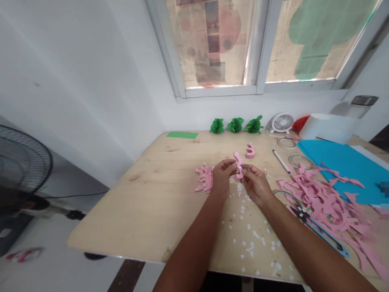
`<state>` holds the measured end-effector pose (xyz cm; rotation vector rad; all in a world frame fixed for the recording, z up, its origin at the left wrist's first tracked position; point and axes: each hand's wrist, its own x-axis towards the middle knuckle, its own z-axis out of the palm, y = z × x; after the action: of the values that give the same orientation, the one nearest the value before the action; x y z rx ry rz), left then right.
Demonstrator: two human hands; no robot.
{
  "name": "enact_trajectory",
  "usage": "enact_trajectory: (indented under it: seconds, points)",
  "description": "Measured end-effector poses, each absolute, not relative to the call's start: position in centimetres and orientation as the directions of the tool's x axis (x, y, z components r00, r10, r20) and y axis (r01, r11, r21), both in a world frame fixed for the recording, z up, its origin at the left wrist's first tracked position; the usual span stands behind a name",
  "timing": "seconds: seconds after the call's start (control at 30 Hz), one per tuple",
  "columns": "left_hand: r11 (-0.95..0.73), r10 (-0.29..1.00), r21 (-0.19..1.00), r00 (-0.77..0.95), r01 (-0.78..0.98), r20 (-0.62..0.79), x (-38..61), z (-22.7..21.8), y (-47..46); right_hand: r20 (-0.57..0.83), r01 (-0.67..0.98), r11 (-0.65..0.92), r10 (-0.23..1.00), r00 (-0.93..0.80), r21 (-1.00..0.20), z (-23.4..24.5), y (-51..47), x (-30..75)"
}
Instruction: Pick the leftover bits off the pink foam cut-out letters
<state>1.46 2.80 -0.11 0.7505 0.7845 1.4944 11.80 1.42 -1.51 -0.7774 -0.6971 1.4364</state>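
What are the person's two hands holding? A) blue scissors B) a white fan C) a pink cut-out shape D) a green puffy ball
C. The left hand and the right hand both pinch the curvy pink cut-out between their fingers.

The pale, wood-grained counter [130, 219] is carrying a pink paper cutout [238, 165] at its middle, three green paper puffs [235, 125] along its back edge, a bright blue sheet [343, 166] at its right, and white scraps [249, 239] speckling its front.
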Motion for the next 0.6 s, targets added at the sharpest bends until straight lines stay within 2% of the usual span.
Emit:
enact_trajectory:
  seconds: [0.27, 0.6]
  points:
    - [-0.1, 0.994, 0.899, 0.001, -0.427, 0.112, 0.6, -0.2, 3.1, -0.037, -0.584, -0.023, 0.999, 0.012, -0.811, -1.5, 1.4, 11.9]
    - [-0.166, 0.983, 0.91, 0.006, -0.379, 0.182, 0.4, 0.9, 2.2, -0.038, -0.59, -0.014, 0.999, 0.028, -0.808, -1.8, 1.5, 12.0]
